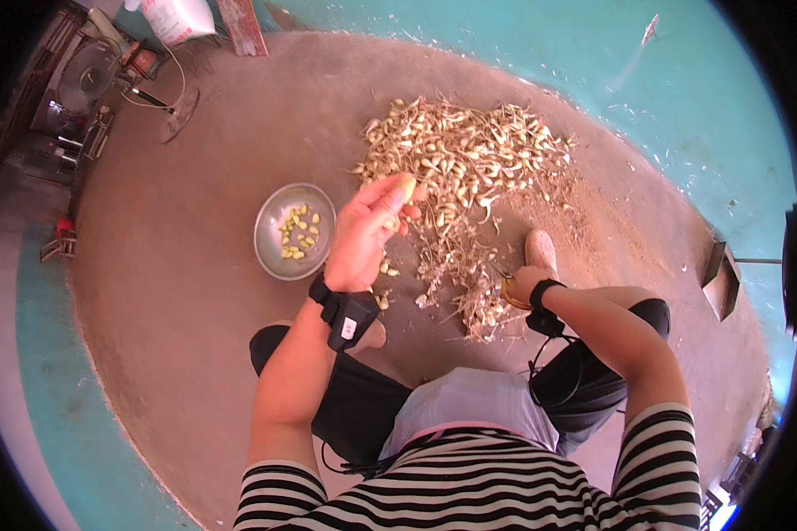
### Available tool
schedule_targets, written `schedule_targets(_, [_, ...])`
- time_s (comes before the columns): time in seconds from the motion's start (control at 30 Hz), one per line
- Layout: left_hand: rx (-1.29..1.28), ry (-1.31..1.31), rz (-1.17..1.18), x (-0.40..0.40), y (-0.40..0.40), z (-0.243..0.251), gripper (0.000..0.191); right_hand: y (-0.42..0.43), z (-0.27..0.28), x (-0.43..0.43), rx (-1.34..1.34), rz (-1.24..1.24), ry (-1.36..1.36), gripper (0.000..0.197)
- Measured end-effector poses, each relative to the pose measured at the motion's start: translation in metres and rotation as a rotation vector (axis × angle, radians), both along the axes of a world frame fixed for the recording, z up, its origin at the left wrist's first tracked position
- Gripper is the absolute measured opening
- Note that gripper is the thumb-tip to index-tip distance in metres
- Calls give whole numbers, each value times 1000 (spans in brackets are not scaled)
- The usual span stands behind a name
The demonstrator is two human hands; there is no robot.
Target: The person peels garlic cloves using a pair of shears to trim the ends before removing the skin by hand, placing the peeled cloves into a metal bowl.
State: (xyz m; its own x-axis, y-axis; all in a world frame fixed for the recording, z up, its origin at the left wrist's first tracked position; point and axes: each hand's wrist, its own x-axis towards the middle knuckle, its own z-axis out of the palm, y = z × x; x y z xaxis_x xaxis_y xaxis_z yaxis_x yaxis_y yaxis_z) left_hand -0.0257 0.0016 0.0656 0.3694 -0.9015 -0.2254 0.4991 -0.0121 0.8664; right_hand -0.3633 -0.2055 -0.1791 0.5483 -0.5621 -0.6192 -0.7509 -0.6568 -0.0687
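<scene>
My left hand (364, 229) is raised between a metal basin and a heap of bulbs, holding a small pale bulb (408, 185) between thumb and fingers. Another pale piece (392, 224) shows lower in the same hand. Around the yellow handles of a pair of scissors (507, 292) my right hand (530, 281) is closed, low beside my right knee. The blades point towards the trimmings and are hard to make out. Small bulbs with dry stalks form the heap (465, 146) on the floor ahead. Several trimmed yellow-green bulbs (299, 232) lie in the metal basin (258, 233).
Cut stalks and husks (481, 308) litter the floor between my feet. A few loose bulbs (388, 269) lie beneath my left hand. A pedestal fan (89, 78) and a white sack (179, 20) stand far left. A dustpan-like scoop (722, 282) rests at the right wall.
</scene>
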Motion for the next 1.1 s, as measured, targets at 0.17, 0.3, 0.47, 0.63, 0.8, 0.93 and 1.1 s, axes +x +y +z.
schedule_targets(0.17, [43, -46, -29, 4, -7, 9, 42, 21, -150, -51, 70, -54, 93, 65])
schedule_targets(0.3, [20, -50, -76, 5, -6, 7, 44, 37, -250, -90, 77, -180, -22, 76])
schedule_targets(0.47, [96, -92, -40, 12, 9, 9, 45, 97, -308, -75, 6, -262, -278, 73])
schedule_targets(0.63, [68, -46, -90, 9, 7, 4, 41, 88, -305, -73, 37, -320, -403, 62])
schedule_targets(0.8, [-55, 13, -281, 3, -32, -22, 35, 39, -212, -13, 312, -542, -752, 42])
schedule_targets(0.93, [-154, -40, -207, 42, -26, -42, 34, 4, 26, 125, 654, -635, -1102, 30])
schedule_targets(1.1, [-303, 125, -178, 32, -53, -23, 33, 5, 246, 122, 704, -505, -1360, 17])
